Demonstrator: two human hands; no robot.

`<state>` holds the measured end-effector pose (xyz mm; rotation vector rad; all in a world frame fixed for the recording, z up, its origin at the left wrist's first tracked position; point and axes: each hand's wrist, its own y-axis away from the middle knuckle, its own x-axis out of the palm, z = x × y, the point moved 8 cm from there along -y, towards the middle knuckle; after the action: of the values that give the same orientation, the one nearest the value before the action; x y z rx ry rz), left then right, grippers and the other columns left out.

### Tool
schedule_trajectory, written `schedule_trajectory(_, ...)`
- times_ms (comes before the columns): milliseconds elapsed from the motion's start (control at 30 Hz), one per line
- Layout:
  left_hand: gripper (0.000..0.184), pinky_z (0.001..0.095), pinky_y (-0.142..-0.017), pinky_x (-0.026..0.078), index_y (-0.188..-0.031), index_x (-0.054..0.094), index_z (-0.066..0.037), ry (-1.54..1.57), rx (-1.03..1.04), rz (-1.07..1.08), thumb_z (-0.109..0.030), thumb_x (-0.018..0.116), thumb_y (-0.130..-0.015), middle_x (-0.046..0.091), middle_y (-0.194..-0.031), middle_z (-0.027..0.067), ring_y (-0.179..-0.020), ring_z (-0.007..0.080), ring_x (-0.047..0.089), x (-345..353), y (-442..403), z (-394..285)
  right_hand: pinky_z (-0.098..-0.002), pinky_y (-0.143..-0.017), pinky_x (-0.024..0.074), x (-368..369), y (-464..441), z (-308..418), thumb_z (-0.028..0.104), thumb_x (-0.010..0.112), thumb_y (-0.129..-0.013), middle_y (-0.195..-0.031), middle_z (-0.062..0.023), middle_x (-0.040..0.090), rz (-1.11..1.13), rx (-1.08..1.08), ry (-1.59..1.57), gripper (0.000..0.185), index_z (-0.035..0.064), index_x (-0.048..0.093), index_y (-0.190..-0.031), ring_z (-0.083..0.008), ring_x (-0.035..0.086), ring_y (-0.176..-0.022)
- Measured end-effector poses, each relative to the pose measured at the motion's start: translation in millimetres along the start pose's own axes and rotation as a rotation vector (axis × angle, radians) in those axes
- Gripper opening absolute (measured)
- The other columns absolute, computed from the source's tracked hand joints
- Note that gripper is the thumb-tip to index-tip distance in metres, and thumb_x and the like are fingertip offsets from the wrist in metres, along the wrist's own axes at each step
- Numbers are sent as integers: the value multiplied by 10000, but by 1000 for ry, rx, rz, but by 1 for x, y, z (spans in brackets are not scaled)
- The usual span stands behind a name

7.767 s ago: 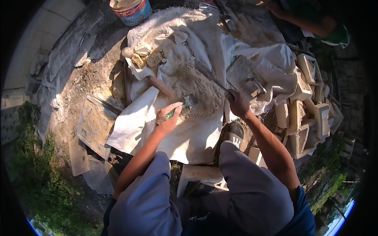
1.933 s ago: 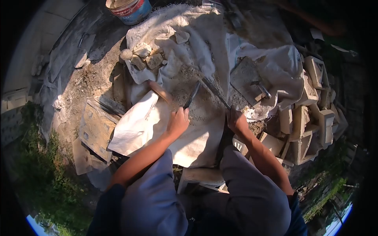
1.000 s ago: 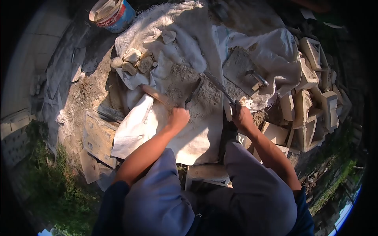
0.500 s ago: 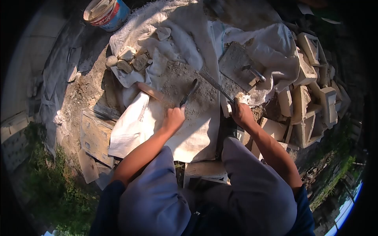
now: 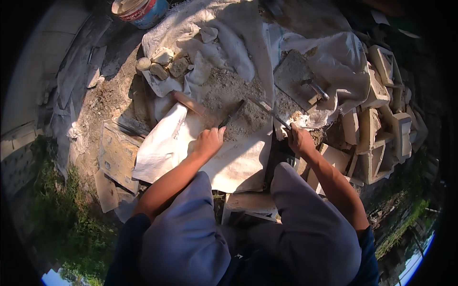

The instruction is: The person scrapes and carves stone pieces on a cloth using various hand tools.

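Note:
My left hand (image 5: 208,142) is closed around a dark, narrow tool (image 5: 233,112) that points up and to the right over a heap of grey, crumbly rubble (image 5: 231,90). In my right hand (image 5: 301,140) is a long, thin metal bar (image 5: 274,114), its far end angled left over the heap's right side. Exactly what kind of tool each is, I cannot tell. The two tools' far ends lie near each other, apart. Beneath the heap spreads a white woven sack (image 5: 234,167). Left of the heap lies a brownish, rounded stick-like piece (image 5: 191,102).
A hammer (image 5: 316,89) rests on a grey slab (image 5: 295,78) at the right. Hollow, pale blocks (image 5: 377,138) are piled beyond it. Several stones (image 5: 163,64) sit at the upper left, below a paint bucket (image 5: 140,12). A worn board (image 5: 117,155) lies at the left.
The camera view has shifted, so the scene sits farther right. The left hand's tool leans more to the right. The right hand's bar has its far end lower, nearer the other tool.

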<state>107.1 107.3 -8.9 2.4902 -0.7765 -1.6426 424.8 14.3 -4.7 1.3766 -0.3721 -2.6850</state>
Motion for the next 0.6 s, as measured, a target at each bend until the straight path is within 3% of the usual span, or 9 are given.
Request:
schedule_trajectory(33, 445, 584, -712, 512, -882, 607, -9, 2, -6, -10, -410, 486, -1033, 645, -722, 303, -736, 502, 655, -4, 1, 0, -565, -613, 481, 8, 2, -3, 190, 568, -950, -690, -264, 617, 94, 24, 74, 177, 20, 524, -973, -491, 624, -689)
schedule_trajectory(133, 456, 583, -719, 516, -879, 622, -4, 170, -74, 18, -411, 483, -1033, 649, -734, 305, -748, 502, 657, -4, 6, -1, -567, -563, 472, 2, -9, 0, 186, 562, -957, -663, -245, 611, 99, -13, 115, 167, 39, 491, -992, -484, 616, -643)
schedule_trajectory(200, 466, 577, -732, 523, -898, 642, 1, 7, -17, 63, -411, 474, -1036, 654, -744, 305, -760, 503, 659, -2, 6, -3, -565, -574, 482, 3, -2, 4, 203, 558, -960, -671, -247, 616, 91, 8, 90, 178, 38, 496, -985, -481, 620, -650)
schedule_trajectory(333, 479, 575, -765, 524, -920, 661, 7, 148, -92, 69, -410, 459, -1040, 658, -775, 314, -794, 510, 658, -4, 18, 1, -565, -626, 488, -5, -8, 1, 247, 563, -967, -700, -263, 625, 164, 16, 171, 228, 23, 537, -933, -490, 623, -686)
schedule_trajectory(400, 487, 587, -796, 505, -988, 640, 0, 18, -81, 211, -433, 422, -1044, 659, -861, 331, -842, 547, 629, -3, 13, 4, -570, -617, 489, -4, -19, 6, 266, 571, -964, -707, -260, 632, 168, -29, 124, 231, 37, 543, -970, -494, 622, -681)
schedule_trajectory(533, 415, 596, -760, 514, -1039, 545, -16, 157, -123, 108, -413, 421, -1045, 671, -850, 306, -832, 543, 640, -10, 26, 15, -568, -627, 486, 0, -16, 9, 258, 564, -966, -727, -268, 636, 183, -49, 158, 233, 25, 568, -971, -491, 629, -707)
schedule_trajectory(600, 413, 598, -759, 512, -1048, 547, -22, 72, -137, 183, -416, 424, -1044, 669, -846, 308, -833, 542, 640, -11, 31, 14, -569, -626, 487, 1, -18, 7, 256, 565, -962, -723, -267, 635, 243, -40, 147, 230, 26, 566, -965, -490, 629, -703)
